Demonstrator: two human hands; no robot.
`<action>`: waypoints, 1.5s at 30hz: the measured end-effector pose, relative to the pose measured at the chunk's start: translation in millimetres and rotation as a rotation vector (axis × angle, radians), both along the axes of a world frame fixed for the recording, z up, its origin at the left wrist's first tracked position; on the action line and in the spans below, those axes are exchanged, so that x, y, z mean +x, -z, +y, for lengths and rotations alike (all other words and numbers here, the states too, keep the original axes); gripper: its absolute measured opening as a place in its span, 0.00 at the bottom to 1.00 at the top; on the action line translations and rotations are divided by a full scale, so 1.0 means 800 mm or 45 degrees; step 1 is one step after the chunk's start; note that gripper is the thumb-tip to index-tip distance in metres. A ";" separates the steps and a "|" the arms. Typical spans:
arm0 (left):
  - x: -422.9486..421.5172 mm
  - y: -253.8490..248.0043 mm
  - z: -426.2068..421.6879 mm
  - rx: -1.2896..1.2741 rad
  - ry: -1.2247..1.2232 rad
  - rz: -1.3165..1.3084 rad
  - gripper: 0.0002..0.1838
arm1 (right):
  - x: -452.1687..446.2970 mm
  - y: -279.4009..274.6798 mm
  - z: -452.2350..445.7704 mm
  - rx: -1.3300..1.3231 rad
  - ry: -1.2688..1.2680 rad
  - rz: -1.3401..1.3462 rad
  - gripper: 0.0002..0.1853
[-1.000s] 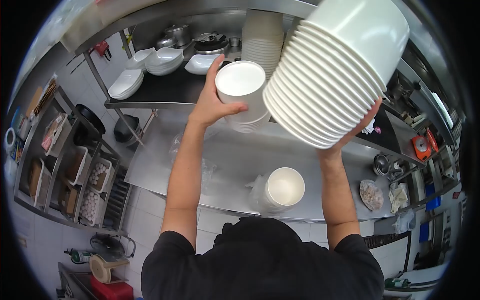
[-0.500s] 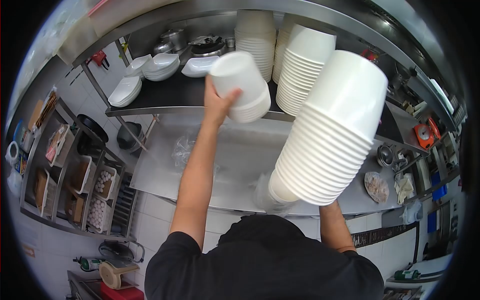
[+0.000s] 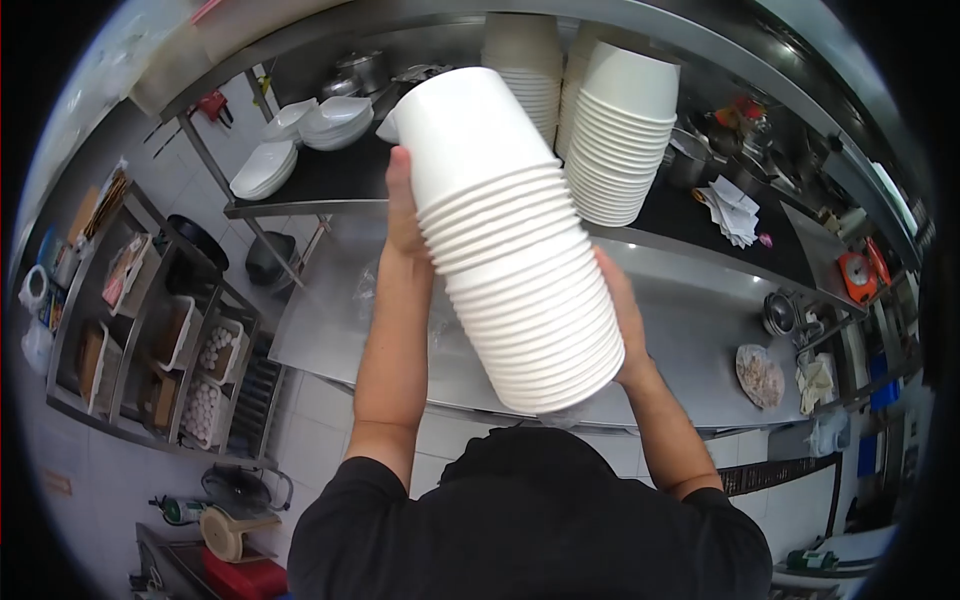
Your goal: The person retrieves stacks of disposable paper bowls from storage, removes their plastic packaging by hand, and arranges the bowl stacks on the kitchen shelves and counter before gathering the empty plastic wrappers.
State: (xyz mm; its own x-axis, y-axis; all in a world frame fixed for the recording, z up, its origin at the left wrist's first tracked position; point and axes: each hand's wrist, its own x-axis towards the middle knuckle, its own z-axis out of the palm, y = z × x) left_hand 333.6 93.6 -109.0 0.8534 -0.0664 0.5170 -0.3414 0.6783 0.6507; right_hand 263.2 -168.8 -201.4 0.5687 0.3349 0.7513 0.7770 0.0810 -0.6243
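Note:
A tall stack of white containers (image 3: 530, 270) is held tilted in front of me, its top leaning to the left. On its upper left side is my left hand (image 3: 405, 210), thumb or finger along the wall of the top container. My right hand (image 3: 622, 315) grips the lower right side, with part of its fingers hidden by the stack. Behind, on the black shelf (image 3: 345, 182), stands another upright stack of white containers (image 3: 620, 135). The steel counter (image 3: 690, 330) lies below the held stack.
White dishes (image 3: 335, 123) sit on the shelf's left part, with more stacked containers (image 3: 522, 70) at the back. Crumpled white paper (image 3: 732, 210) lies on its right part. A bag of food (image 3: 760, 376) and an orange scale (image 3: 857, 277) are at the right.
The small stack in my left hand and the large one in my right hand have come together as one tilted stack. The large stack has moved left, into the middle.

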 end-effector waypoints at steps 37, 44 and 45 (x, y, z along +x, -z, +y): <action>0.120 0.051 -0.018 0.864 -1.002 -0.570 0.73 | 0.111 -0.022 0.069 -0.737 0.942 -0.205 0.43; 0.141 0.087 -0.026 0.962 -1.140 -0.518 0.70 | 0.067 -0.018 0.039 -0.775 0.739 -0.034 0.38; 0.142 0.086 -0.028 0.979 -1.148 -0.521 0.69 | 0.058 -0.014 0.030 -0.758 0.729 -0.039 0.36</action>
State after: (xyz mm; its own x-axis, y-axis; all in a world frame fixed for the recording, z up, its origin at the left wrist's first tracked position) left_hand 447.0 71.5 -177.9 0.5381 0.0551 0.8411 -0.7562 -0.4093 0.5105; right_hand 309.9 -144.5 -190.5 0.7544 0.3465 0.5575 0.6149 -0.6703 -0.4154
